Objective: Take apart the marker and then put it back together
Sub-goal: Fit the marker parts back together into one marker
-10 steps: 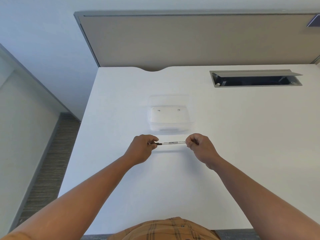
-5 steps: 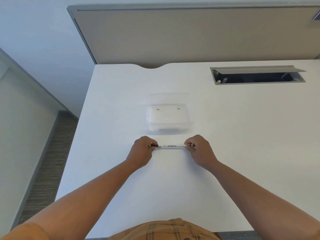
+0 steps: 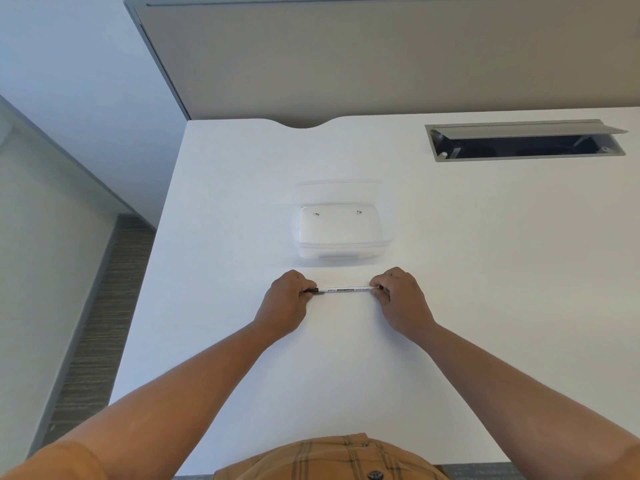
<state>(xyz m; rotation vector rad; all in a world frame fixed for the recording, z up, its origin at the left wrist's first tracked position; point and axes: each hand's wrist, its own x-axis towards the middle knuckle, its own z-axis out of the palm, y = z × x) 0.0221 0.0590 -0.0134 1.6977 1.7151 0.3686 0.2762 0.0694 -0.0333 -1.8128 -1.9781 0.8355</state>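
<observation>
A slim white marker [image 3: 346, 290] with black print on its barrel lies level between my two hands, just above the white desk [image 3: 485, 271]. My left hand [image 3: 285, 303] grips its black left end, fingers curled round it. My right hand [image 3: 400, 299] pinches the right end, which is hidden under the fingers. Whether the cap is seated or loose cannot be told.
A clear plastic box [image 3: 341, 225] stands just beyond the marker. An open cable hatch [image 3: 526, 142] is set in the desk at the back right. A grey partition [image 3: 381, 57] rises behind the desk, whose left edge drops to the floor.
Both hands with the marker have sunk slightly toward the desk and moved a little closer together; the view has tilted. The grips are unchanged.
</observation>
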